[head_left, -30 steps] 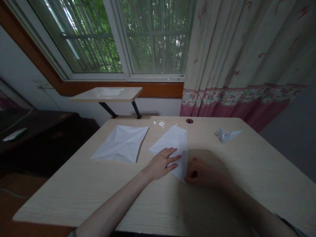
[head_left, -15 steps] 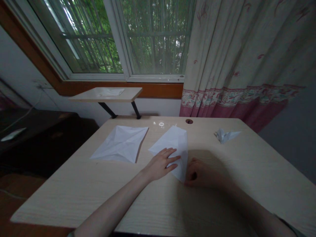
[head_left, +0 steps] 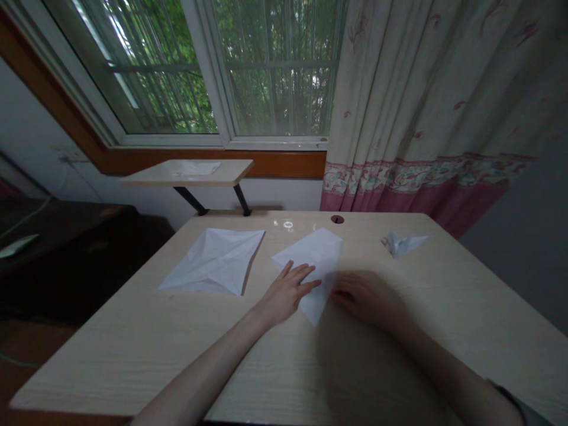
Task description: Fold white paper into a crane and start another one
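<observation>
A folded sheet of white paper lies on the desk in front of me, one pointed end toward me. My left hand rests flat on its left part, fingers spread. At the paper's right edge is my right hand, with curled fingers closed at that edge; the fingertips are partly in shadow. To the left lies another white sheet, opened out, with creases crossing its middle. A small folded paper figure with pointed ends sits on the right side of the desk.
The wooden desk has a round cable hole near its back edge. A raised shelf on black legs holds some white paper. Behind stand a window and a patterned curtain.
The folded paper has turned slightly, its near tip swinging left. My right hand has moved up a little along the right edge. My left hand stays on the sheet.
</observation>
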A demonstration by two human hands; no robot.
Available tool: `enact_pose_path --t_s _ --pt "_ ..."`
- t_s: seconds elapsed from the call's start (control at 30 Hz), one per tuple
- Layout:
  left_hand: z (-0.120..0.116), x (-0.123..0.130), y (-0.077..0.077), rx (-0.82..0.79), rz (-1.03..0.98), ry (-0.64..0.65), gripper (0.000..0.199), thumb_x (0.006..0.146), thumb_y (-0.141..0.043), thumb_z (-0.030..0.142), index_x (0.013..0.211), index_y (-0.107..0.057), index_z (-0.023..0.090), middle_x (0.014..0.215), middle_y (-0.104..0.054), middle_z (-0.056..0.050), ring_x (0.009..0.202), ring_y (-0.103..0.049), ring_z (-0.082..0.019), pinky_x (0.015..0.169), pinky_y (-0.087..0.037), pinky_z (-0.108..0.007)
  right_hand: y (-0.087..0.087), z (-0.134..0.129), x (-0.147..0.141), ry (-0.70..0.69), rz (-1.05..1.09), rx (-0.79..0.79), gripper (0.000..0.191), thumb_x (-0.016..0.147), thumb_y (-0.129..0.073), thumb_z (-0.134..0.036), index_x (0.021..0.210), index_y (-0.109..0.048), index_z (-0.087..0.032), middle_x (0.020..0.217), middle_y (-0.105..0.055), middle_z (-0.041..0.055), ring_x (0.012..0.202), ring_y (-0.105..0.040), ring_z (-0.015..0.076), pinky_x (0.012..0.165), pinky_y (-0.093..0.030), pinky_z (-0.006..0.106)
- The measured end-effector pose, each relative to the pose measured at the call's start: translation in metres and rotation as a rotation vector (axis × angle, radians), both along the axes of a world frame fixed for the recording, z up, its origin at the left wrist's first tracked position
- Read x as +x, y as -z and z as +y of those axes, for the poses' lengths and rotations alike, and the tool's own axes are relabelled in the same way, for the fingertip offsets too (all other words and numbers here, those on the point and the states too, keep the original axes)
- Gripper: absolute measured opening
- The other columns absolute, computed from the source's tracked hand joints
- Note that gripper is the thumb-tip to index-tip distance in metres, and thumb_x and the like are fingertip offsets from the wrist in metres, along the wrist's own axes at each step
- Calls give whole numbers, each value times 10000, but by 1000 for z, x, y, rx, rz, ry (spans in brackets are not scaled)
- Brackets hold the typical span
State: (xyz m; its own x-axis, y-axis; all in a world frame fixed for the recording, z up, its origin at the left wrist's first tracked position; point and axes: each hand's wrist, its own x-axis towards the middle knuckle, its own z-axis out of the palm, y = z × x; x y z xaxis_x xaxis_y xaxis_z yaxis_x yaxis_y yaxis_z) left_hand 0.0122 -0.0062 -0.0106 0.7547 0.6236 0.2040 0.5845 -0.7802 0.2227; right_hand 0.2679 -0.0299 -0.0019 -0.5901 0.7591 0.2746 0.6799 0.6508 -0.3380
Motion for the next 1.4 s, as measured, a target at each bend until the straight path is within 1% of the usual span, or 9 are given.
enact_pose_path --t_s 0.13,0.3,0.43,0.53,0.7,0.83,1.1,1.27,1.4 --pt "2 -1 0 11 8 -4 718 815 -409 -87 1395 -539 317 1568 -392 -73 1441 -377 -252 1207 -203 -581 8 7 8 49 -18 136 242 985 -473 -220 1058 -704 -231 1005 -732 64 956 -657 214 890 -518 384" --pt "3 -2 -4 18 -3 25 612 862 -443 -51 1336 -591 307 1530 -452 -64 1387 -455 -242 1181 -293 -552 23 12 12 39 42 278 295 970 -474 -154 1165 -679 -238 1082 -710 89 1010 -637 224 910 -533 427" --pt "3 -2 -2 -10 -49 49 546 881 -471 -11 1289 -638 310 1490 -506 -33 1329 -512 -228 1119 -424 -437 26 13 12 43 -9 381 319 948 -495 -116 1193 -665 -230 1149 -684 104 1083 -601 241 925 -525 433" --pt "1 0 0 -33 -70 30 506 904 -446 19 1265 -660 302 1456 -542 -27 1299 -543 -217 1088 -463 -397 28 14 11 71 -33 429 354 930 -525 -118 1243 -635 -241 1214 -659 101 1127 -575 249 959 -505 443" --pt "-6 4 -5 -48 -123 -10 265 989 -514 294 1193 -677 245 1444 -554 -50 1282 -555 -232 1097 -449 -402 29 13 7 102 -19 470 461 927 -508 -124 1373 -522 -236 1320 -599 112 1220 -509 267 1026 -444 477" --pt "-9 6 -9 -70 -105 -6 365 925 -632 447 1204 -626 211 1443 -547 -87 1276 -546 -280 1086 -447 -449 28 11 2 122 -5 496 509 928 -477 -101 1420 -447 -227 1368 -559 123 1268 -471 280 1052 -405 493" --pt "-9 8 -12 -197 -179 -63 478 836 -754 406 1205 -554 176 1434 -535 -134 1309 -509 -288 1105 -422 -441 21 6 -3 147 -30 499 646 912 -462 -72 1509 -315 -273 1493 -436 122 1407 -341 307 1117 -318 543" --pt "-10 7 -16 -211 -211 -36 377 815 -764 369 1079 -569 183 1427 -534 -136 1306 -501 -287 1100 -415 -431 17 5 -3 181 -58 509 665 900 -490 -91 1517 -317 -268 1519 -403 128 1443 -272 327 1139 -269 567" --pt "-11 7 -17 -196 -257 30 328 801 -760 369 1000 -563 198 1389 -559 -120 1285 -510 -282 1103 -397 -439 19 5 -1 188 -74 520 585 908 -526 -149 1467 -408 -277 1532 -389 116 1450 -255 334 1146 -239 577"
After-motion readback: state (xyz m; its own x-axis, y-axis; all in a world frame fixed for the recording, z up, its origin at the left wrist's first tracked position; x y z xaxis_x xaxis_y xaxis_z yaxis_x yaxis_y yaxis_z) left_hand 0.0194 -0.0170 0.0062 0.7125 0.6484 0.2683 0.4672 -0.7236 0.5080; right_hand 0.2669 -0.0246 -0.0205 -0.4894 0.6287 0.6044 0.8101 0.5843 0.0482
